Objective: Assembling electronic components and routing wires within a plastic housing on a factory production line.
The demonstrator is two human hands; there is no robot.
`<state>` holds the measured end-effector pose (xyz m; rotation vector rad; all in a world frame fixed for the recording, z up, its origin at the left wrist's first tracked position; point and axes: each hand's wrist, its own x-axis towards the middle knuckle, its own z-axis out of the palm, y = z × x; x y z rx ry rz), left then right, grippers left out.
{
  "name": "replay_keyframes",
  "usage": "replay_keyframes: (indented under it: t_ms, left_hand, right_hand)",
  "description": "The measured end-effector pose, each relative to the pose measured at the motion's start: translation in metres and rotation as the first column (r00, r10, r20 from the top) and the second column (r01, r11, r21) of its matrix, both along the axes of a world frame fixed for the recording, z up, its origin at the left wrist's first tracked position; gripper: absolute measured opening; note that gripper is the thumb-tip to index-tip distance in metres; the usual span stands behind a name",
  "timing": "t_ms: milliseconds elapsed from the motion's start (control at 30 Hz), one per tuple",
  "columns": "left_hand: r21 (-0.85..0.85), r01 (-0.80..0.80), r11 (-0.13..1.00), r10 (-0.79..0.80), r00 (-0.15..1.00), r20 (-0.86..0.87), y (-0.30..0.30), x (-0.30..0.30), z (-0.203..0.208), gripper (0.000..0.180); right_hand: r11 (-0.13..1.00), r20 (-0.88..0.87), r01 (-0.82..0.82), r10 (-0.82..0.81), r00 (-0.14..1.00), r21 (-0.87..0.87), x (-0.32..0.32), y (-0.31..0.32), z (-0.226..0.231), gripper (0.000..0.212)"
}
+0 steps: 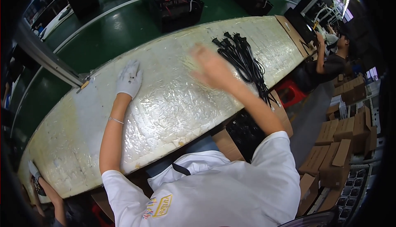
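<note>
My left hand (130, 79), in a whitish work glove with a few dark specks on it, rests on the plastic-covered worktable (165, 119) with its fingers stretched out. I see nothing held in it. Bare and smeared by motion, my right hand (212, 68) is over the table, beside a loose bunch of thin pale yellow strips (189, 65) that look like cable ties. Its fingers are too blurred to read. Just right of that hand lies a bundle of black power cords (247, 64), plugs toward the far side and ends trailing over the near edge.
Beyond the table runs a green conveyor (117, 25) carrying black open-topped units (177, 6). A metal post (49, 60) stands at the far left, near a small yellow-handled tool (83, 86). Co-workers sit at both ends. Cartons (334, 144) and a red stool (291, 94) are at right.
</note>
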<state>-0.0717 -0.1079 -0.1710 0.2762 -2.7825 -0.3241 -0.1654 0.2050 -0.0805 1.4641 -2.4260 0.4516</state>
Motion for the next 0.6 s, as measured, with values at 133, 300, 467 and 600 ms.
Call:
replay_keyframes:
  t_ms: [133, 300, 467, 600]
  left_hand:
    - [-0.011, 0.040, 0.999, -0.039, 0.997, 0.064, 0.000, -0.002, 0.003, 0.044]
    - [-0.027, -0.018, 0.999, 0.022, 0.987, 0.161, -0.036, 0.008, 0.011, 0.047]
    - [-0.049, -0.037, 0.998, 0.040, 0.996, 0.076, -0.060, 0.002, 0.002, 0.047]
    - [-0.026, -0.097, 0.995, 0.098, 0.992, 0.083, -0.047, 0.002, 0.003, 0.047]
  right_hand:
    - [0.953, -0.008, -0.276, 0.279, 0.960, 0.128, 0.077, -0.086, -0.053, 0.053]
    - [0.990, -0.074, -0.139, 0.137, 0.988, -0.015, 0.061, -0.173, -0.081, 0.049]
    - [0.950, 0.063, 0.056, -0.039, 0.997, -0.307, 0.035, -0.217, -0.106, 0.035]
    - [0.942, 0.102, 0.015, 0.020, 0.995, -0.336, 0.037, -0.216, -0.106, 0.033]
